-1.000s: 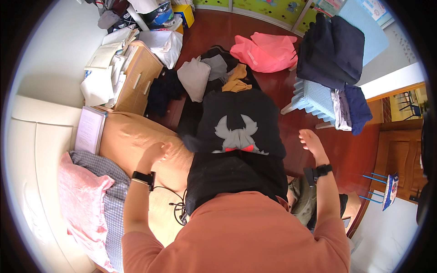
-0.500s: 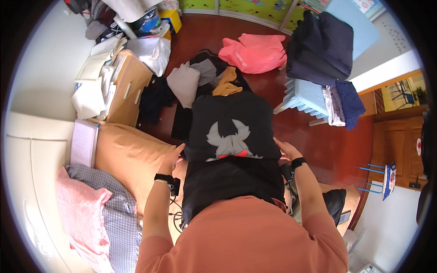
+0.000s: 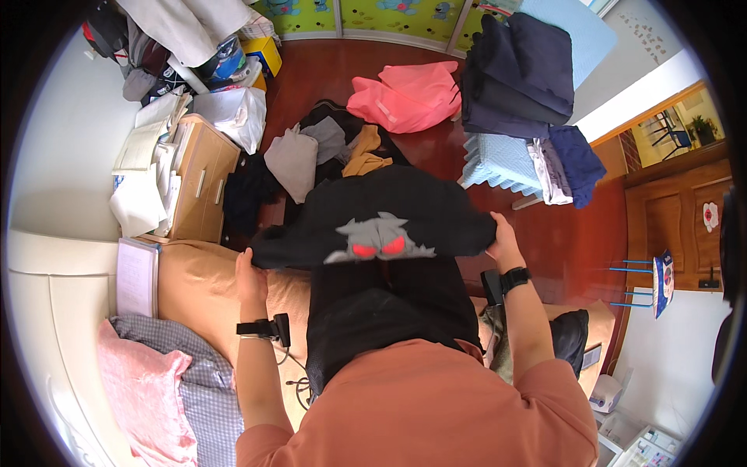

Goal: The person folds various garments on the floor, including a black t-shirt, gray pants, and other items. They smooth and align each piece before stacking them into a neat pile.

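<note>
Stretched out sideways above my lap is a black top [image 3: 436,206] with a grey creature print and red eyes. My left hand [image 3: 250,274] pinches its left end, the fingertips pressed on the cloth. Its right end is gripped by my right hand [image 3: 504,237], held slightly farther away. The cloth sags between the two hands and its far part is bunched. Both wrists wear black bands with small black devices.
Ahead on the red floor lie grey clothes [image 3: 292,163], a mustard garment [image 3: 366,152] and a pink bag-like bundle [image 3: 408,97]. Dark folded clothes [image 3: 517,74] are stacked on a blue-covered stool [image 3: 498,167]. A wooden cabinet [image 3: 206,183] with papers stands left; a tan-covered bed [image 3: 194,272] is beside me.
My hands have moved apart, pulling the black top wider, and my left hand has shifted left. The print has changed shape, its horns folding out of sight and more of the red eyes showing.
</note>
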A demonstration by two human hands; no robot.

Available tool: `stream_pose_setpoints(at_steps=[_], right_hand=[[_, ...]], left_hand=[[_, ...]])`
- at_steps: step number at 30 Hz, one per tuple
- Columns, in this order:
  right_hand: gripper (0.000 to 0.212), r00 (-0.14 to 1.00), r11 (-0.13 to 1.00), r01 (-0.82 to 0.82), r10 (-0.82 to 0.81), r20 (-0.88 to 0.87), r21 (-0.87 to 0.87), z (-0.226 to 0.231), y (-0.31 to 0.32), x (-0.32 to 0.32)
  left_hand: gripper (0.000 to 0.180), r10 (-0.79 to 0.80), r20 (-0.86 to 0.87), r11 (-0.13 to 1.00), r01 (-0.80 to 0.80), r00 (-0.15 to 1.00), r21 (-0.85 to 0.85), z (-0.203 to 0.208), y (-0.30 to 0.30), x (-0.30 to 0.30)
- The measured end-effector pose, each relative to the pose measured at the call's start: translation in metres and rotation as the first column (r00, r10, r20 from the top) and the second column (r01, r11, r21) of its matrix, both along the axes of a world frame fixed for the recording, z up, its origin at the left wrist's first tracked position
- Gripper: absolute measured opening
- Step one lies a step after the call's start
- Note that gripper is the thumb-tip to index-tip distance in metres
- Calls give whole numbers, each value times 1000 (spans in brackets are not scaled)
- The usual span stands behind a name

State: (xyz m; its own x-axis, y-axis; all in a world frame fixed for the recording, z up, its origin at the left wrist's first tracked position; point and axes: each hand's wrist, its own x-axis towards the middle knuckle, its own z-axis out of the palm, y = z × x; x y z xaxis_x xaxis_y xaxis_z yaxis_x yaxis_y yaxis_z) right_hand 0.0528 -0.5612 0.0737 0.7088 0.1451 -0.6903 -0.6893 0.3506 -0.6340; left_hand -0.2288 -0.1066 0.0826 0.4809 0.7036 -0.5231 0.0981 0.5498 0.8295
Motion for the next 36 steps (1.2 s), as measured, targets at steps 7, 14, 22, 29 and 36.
stream_pose_setpoints(at_steps=[7, 14, 22, 29, 36], right_hand=[[26, 825, 736, -475, 564, 49, -482, 14, 10, -15], [25, 507, 235, 485, 709, 490, -842, 79, -2, 67], [22, 503, 197, 394, 771, 390, -898, 69, -35, 24], [27, 269, -133, -231, 943, -194, -964, 49, -17, -9], [58, -292, 181, 112, 946, 142, -977, 51, 138, -22]], left_hand=[[53, -334, -112, 942, 326, 936, -79, 7, -22, 7], [38, -66, -144, 565, 156, 987, 810, 103, 30, 45], [39, 15, -676, 360, 627, 737, 691, 100, 14, -14], [52, -348, -850, 200, 917, 395, 344, 39, 13, -42], [63, -439, -808, -426, 701, 393, 572, 49, -81, 89]])
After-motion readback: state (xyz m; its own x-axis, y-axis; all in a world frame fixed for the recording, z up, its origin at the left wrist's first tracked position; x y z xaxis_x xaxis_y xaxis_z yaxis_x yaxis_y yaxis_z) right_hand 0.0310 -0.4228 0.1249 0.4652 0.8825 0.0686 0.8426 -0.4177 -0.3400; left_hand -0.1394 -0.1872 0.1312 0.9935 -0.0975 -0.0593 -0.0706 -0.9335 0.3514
